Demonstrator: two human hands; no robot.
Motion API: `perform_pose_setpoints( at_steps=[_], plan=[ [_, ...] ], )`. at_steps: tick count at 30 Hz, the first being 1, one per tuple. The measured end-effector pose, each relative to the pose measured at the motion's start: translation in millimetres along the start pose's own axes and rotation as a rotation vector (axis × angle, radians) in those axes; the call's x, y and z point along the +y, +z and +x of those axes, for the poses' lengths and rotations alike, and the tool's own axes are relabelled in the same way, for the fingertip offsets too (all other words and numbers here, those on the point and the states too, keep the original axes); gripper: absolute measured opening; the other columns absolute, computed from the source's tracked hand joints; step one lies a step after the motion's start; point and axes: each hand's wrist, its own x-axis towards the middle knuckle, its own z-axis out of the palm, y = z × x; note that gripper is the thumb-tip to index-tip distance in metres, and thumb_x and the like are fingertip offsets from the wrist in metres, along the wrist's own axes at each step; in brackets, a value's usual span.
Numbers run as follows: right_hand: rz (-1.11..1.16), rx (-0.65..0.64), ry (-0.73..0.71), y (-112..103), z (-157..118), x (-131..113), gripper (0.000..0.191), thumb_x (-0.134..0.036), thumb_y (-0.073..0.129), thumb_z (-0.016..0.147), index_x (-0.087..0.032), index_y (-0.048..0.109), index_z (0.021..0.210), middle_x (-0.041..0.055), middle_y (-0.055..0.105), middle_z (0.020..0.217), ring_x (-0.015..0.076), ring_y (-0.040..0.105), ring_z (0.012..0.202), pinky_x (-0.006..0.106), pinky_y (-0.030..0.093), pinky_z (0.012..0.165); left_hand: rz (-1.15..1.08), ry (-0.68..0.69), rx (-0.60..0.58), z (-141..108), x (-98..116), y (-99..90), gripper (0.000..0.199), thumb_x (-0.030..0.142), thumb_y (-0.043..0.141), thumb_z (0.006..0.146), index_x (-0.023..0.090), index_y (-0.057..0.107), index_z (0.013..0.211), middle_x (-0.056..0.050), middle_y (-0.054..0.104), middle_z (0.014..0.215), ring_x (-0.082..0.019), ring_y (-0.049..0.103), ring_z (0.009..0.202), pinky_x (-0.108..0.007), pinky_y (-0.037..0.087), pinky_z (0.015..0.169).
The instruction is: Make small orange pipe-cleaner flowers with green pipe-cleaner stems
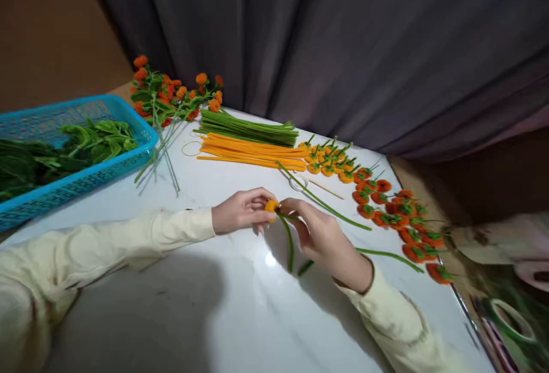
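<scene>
Between my two hands is a small yellow-orange pipe cleaner flower [271, 207]. My left hand [244, 211] pinches it from the left with thumb and fingers. From the other side, my right hand [315, 227] closes its fingertips on a green pipe cleaner [290, 241] at the flower's base; part of that stem hangs down in a bend. Another green pipe cleaner [330, 207] lies on the table just beyond my right hand, and one more [390, 254] extends from behind the right wrist. My right fingers partly hide where stem and flower meet.
A blue basket [146, 133] of green leaves stands at left, with orange flowers [171, 92] behind it. Bundles of green [249, 128] and orange pipe cleaners [253, 151] lie at the back. Yellow [328, 168] and red-orange flower heads [397, 218] line the right. A white ring [299, 182] and thin stick [326, 189] lie mid-table.
</scene>
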Motion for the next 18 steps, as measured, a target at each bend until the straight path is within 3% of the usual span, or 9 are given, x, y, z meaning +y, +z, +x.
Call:
perform_pose_setpoints(
  at_steps=[4,8,11,14,18],
  plan=[
    [-0.387,0.029,-0.319,-15.8,9.6,-1.8,0.027,-0.003,0.033,0.09,-0.01,0.054,0.106,0.0137,0.063,0.103,0.0239,0.056,0.1,0.038,0.048,0.08,-0.111,-0.102,-0.064,3.2,5.4,-2.4,0.039,0.037,0.07,0.071,0.013,0.054,0.097,0.0,0.056,0.075,-0.01,0.056,0.06,-0.026,0.052,0.056],
    [-0.595,0.098,-0.576,-15.4,9.1,3.9,0.021,-0.008,0.04,0.091,-0.007,0.061,0.097,0.013,0.066,0.102,0.0253,0.058,0.099,0.039,0.046,0.08,-0.216,-0.181,-0.072,5.1,7.3,-2.8,0.035,0.036,0.067,0.074,0.013,0.057,0.098,0.001,0.056,0.072,-0.008,0.053,0.056,-0.024,0.05,0.058],
    [-0.628,0.114,-0.625,-8.9,5.0,10.0,0.022,-0.008,0.041,0.091,-0.006,0.063,0.098,0.0127,0.067,0.103,0.0246,0.058,0.102,0.038,0.046,0.08,-0.225,-0.222,-0.077,7.2,6.2,-2.5,0.03,0.04,0.064,0.077,0.012,0.058,0.086,0.001,0.056,0.065,-0.006,0.049,0.049,-0.022,0.047,0.055],
    [-0.615,0.126,-0.641,-3.9,2.8,13.3,0.02,-0.007,0.044,0.089,-0.006,0.064,0.092,0.0125,0.067,0.103,0.025,0.058,0.101,0.037,0.046,0.079,-0.163,-0.263,-0.071,9.5,4.4,-1.6,0.037,0.048,0.06,0.077,0.012,0.055,0.07,0.002,0.054,0.053,-0.005,0.044,0.042,-0.02,0.043,0.047],
    [-0.572,0.141,-0.616,-1.3,4.4,12.5,0.023,-0.006,0.042,0.09,-0.008,0.065,0.088,0.0113,0.069,0.095,0.0239,0.06,0.094,0.037,0.046,0.075,-0.113,-0.278,-0.067,10.0,4.5,0.4,0.043,0.054,0.056,0.077,0.011,0.056,0.073,-0.003,0.061,0.062,-0.009,0.054,0.048,-0.021,0.042,0.046]
  ],
)
